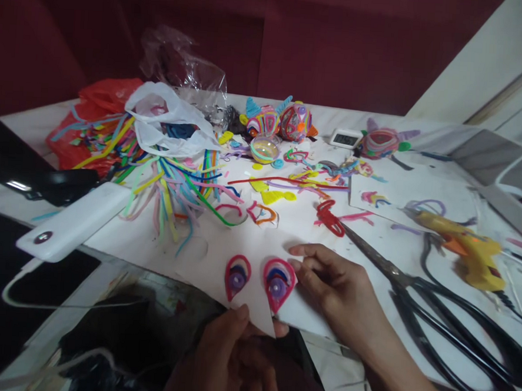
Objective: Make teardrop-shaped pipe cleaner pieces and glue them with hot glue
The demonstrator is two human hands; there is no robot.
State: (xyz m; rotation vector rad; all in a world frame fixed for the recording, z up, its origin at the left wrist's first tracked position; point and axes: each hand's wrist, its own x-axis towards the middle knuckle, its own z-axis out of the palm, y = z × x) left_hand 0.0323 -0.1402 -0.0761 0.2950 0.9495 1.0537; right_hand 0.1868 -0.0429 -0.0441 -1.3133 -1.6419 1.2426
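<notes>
Near the table's front edge, my left hand [239, 354] pinches the lower part of a piece of white paper [256, 307] between thumb and fingers. Two teardrop shapes sit on the paper. The left teardrop [237, 278] and the right teardrop [278, 284] each have a pink outline, dark blue bands and a purple coil inside. My right hand [337, 291] has its thumb and index finger closed at the paper's edge, beside the right teardrop. Large black-handled scissors [408, 281] lie just right of this hand.
A yellow glue gun [465, 246] lies at the right. Pipe cleaners [168, 196] spill from a white plastic bag [168, 116] at the left. A white power bank [73, 222] rests at the left edge. Colourful coiled ornaments [296, 121] and a small digital clock [346, 139] stand behind.
</notes>
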